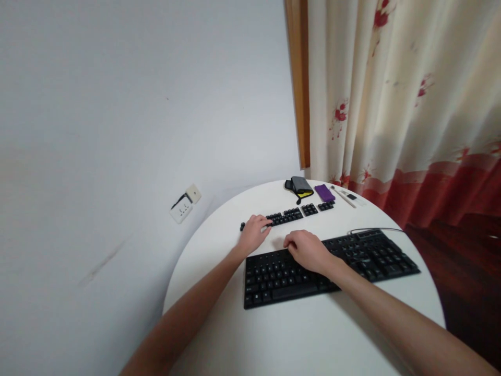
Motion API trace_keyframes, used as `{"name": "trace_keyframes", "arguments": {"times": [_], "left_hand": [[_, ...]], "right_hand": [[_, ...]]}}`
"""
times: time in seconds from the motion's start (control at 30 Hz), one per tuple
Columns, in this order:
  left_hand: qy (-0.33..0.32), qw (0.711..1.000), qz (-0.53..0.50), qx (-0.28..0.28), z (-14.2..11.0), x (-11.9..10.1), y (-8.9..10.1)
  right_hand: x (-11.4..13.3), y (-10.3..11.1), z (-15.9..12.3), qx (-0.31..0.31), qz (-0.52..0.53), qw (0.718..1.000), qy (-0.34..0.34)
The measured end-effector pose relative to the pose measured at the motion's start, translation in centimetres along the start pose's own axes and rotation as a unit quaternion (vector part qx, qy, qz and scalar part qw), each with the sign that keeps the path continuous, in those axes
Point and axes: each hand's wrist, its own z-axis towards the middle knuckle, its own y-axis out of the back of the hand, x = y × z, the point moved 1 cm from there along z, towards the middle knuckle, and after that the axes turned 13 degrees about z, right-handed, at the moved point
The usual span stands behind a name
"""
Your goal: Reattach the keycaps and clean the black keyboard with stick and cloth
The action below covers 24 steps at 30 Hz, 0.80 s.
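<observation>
A black keyboard [289, 282] lies on the white round table [223, 324], some of its right-hand area looking uneven or stripped of keycaps. Behind it, loose black keycaps [287, 217] stand in grouped rows. My left hand [254, 233] rests at the left end of these rows, fingers stretched over the keycaps, thumb apart. Above the keyboard's back edge is my right hand [307, 249], its fingers curled in and pinched together. Whatever lies between those fingertips is hidden or too small to make out.
At the table's back are a grey and yellow folded cloth or pouch [300, 187], a purple cloth [324, 193], a thin white brush-like stick [345, 198] and a small black piece [352, 197]. A cable [376, 228] runs behind the keyboard. Wall left, curtain [376, 104] right.
</observation>
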Motion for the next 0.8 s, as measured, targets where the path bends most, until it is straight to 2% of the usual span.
{"name": "trace_keyframes", "arguments": {"times": [0.27,0.43,0.6,0.8], "left_hand": [[-0.013,0.999,0.050,0.009,0.3,-0.2,-1.5],[-0.009,0.999,0.031,0.020,0.1,0.2,-1.6],[0.004,1.000,0.016,0.009,-0.2,0.6,-1.7],[0.013,1.000,0.002,0.010,0.5,1.0,-2.4]], "right_hand": [[0.0,0.0,0.0,-0.003,-0.006,1.000,0.001],[-0.1,0.1,0.1,-0.001,-0.004,1.000,-0.001],[-0.3,0.2,0.2,-0.005,0.002,1.000,-0.003],[-0.7,0.1,0.4,-0.003,-0.002,1.000,-0.001]]}}
